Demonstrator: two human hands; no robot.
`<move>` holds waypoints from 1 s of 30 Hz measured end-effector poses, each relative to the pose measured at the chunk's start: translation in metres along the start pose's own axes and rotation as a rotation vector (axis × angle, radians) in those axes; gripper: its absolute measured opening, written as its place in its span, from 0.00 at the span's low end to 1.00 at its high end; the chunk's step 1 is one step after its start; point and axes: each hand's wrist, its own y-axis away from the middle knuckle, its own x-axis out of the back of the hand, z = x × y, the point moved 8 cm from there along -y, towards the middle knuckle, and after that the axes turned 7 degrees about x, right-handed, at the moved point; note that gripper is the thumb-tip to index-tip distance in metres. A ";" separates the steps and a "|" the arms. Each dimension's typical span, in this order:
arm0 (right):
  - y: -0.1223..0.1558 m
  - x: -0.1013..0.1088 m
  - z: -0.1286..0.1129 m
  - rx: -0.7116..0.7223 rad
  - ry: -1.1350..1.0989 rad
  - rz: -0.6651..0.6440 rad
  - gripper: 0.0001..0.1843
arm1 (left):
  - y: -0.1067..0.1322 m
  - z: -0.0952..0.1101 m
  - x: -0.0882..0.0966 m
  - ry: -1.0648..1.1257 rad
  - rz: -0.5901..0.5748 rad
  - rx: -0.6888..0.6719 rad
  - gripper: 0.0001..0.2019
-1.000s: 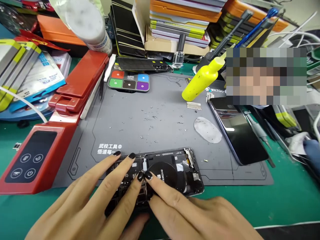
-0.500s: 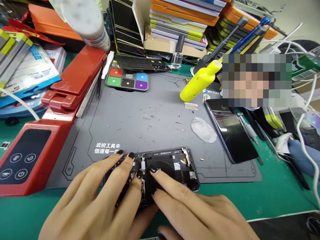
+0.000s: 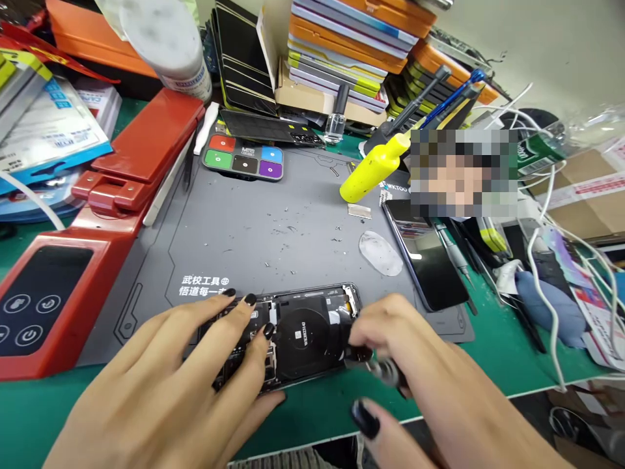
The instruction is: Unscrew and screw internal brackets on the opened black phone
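Note:
An opened smartphone [image 3: 306, 335] lies near the mat's front edge, its dark inside and a round black coil facing up. My left hand [image 3: 180, 371] spans its left part, fingertips spread over the inside and far edge, thumb by the near edge, steadying it. At the phone's right end is my right hand [image 3: 415, 365], its fingers bent and partly smeared by motion. Its thumb stands well apart, below the phone. A dark, blurred shape lies under the bent fingers; I cannot make out what it is.
A red device with a touch panel [image 3: 43, 299] stands left. A second phone [image 3: 430, 257], a clear oval sheet [image 3: 381, 253] and a yellow bottle [image 3: 372, 170] lie or stand right. A coloured magnetic tray [image 3: 243, 157] is behind. Dark scraps dot the grey mat [image 3: 254, 228].
My right hand has moved from the coil to the phone's right end, its thumb now apart. The coil is uncovered. My left hand stays on the phone. The view has shifted slightly.

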 end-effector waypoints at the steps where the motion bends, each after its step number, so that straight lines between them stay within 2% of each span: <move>1: -0.003 0.002 -0.001 0.018 0.048 0.003 0.12 | -0.003 0.002 0.000 -0.020 0.013 -0.012 0.10; 4: -0.015 -0.003 -0.007 0.068 0.152 -0.044 0.11 | -0.010 0.003 0.002 -0.073 0.015 -0.057 0.11; 8: -0.031 -0.020 -0.017 0.160 0.257 -0.169 0.13 | -0.009 -0.007 0.004 0.065 -0.055 -0.032 0.11; 11: -0.042 -0.025 -0.014 0.142 0.220 -0.200 0.09 | -0.008 -0.011 0.004 0.080 -0.078 -0.034 0.11; 14: -0.050 -0.032 -0.009 0.147 0.136 -0.298 0.13 | -0.007 -0.006 0.001 -0.032 -0.086 -0.067 0.11; 16: -0.054 -0.032 -0.008 0.161 0.167 -0.341 0.15 | -0.004 -0.005 0.001 -0.015 -0.059 -0.027 0.10; 19: -0.056 -0.026 -0.011 0.207 0.328 -0.352 0.12 | 0.009 -0.004 0.004 0.136 -0.009 0.053 0.10; 23: -0.055 -0.025 -0.019 0.346 0.430 -0.381 0.11 | 0.026 0.004 0.000 0.189 -0.003 0.055 0.12; 30: -0.053 -0.025 -0.013 0.328 0.405 -0.311 0.13 | 0.017 0.003 0.000 0.103 0.028 0.067 0.14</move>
